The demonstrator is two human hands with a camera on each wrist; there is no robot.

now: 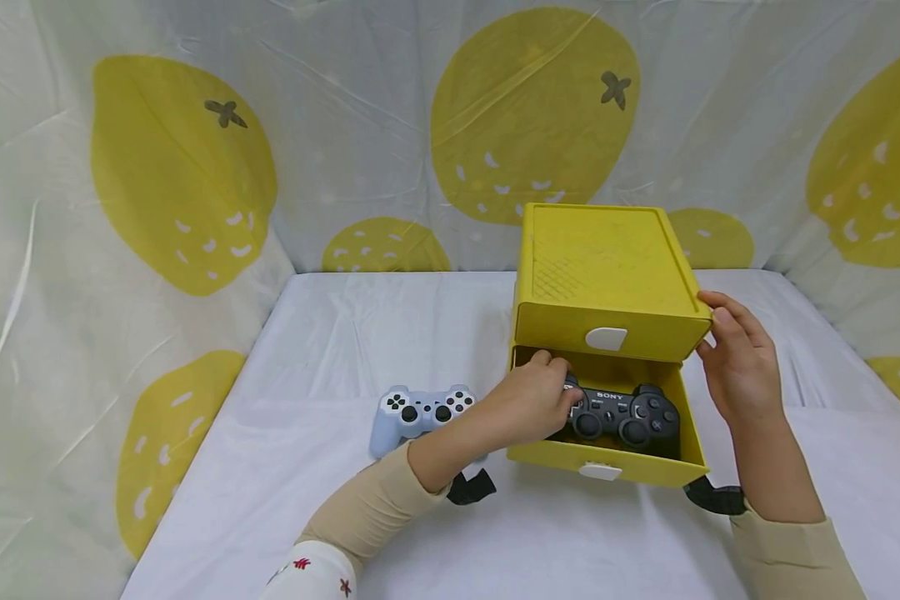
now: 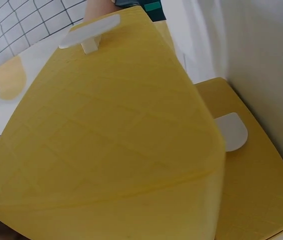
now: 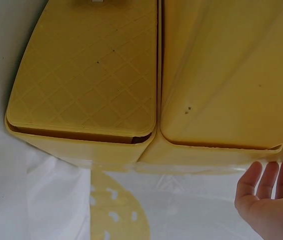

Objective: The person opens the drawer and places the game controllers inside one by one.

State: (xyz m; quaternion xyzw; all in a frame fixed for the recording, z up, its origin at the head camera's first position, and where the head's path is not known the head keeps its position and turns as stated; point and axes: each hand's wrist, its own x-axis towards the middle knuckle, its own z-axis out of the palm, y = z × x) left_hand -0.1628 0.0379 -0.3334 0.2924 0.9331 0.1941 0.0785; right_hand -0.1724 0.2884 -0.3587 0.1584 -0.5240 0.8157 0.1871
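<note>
A yellow two-drawer box (image 1: 607, 258) stands on the white-covered table, its lower drawer (image 1: 645, 473) pulled out. Inside that drawer lies a black Sony game controller (image 1: 618, 417). My left hand (image 1: 528, 400) reaches into the drawer and grips the controller's left end, with the thumb over its top and that end hidden beneath the hand. With its fingertips, my right hand (image 1: 742, 362) touches the box's right side by the upper drawer's front corner; the right wrist view shows these fingers (image 3: 267, 180) extended against the yellow edge.
A light blue game controller (image 1: 412, 412) lies on the table left of the box, partly behind my left forearm. White pull tabs (image 1: 606, 338) stick out from both drawer fronts. A lemon-patterned curtain (image 1: 360, 125) hangs behind and beside the table (image 1: 270, 500).
</note>
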